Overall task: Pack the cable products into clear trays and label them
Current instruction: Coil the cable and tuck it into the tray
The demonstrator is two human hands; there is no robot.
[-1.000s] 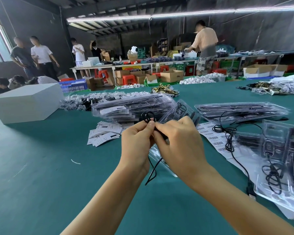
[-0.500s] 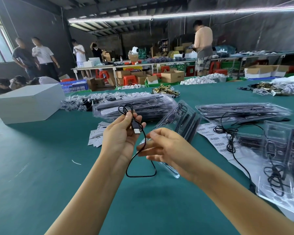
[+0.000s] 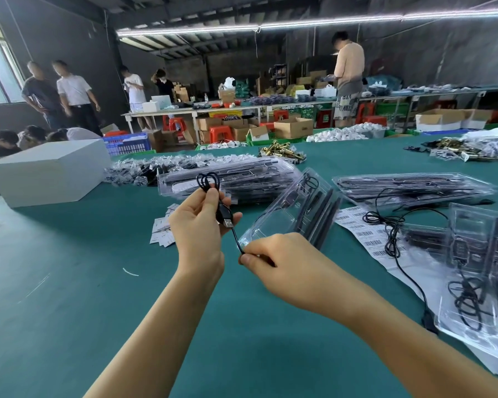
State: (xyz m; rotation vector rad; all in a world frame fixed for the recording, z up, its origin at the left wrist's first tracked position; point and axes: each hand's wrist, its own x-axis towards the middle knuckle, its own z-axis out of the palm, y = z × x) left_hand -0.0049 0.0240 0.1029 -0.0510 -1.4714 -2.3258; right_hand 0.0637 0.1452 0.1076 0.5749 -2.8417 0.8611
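Head view of a packing station on a green felt-covered worktop [image 3: 69, 297]. The left hand [image 3: 197, 225] is raised above the worktop, its fingers curled round a thin black USB cable [image 3: 233, 235]: small coiled loops stand up above the fingertips, and the silver USB plug points down and to the right, out of the palm side. From the plug a short run of cable slants down-right to the right hand [image 3: 273, 259], which pinches it between thumb and forefinger, so that the free length is drawn nearly straight between the two hands, its long axis running from upper left to lower right. Just behind the right hand, and apparently propped up by it, lies a clear moulded plastic tray [image 3: 291, 214] — tilted, its long axis running away from the person toward the upper right, black parts already seated in its far channels; whether the right hand also grips the tray's near edge cannot be told. The tray lies to the right of the cable and nearer the right hand, so by judgement the coming move is to finish coiling and carry the bundle rightward into the tray's open near pocket. White barcode label sheets [image 3: 360, 234] lie on the worktop right of the tray, a stack of filled clear trays [image 3: 242, 179] lies beyond the hands, and a loose black cable [image 3: 394, 234] crosses the labels.
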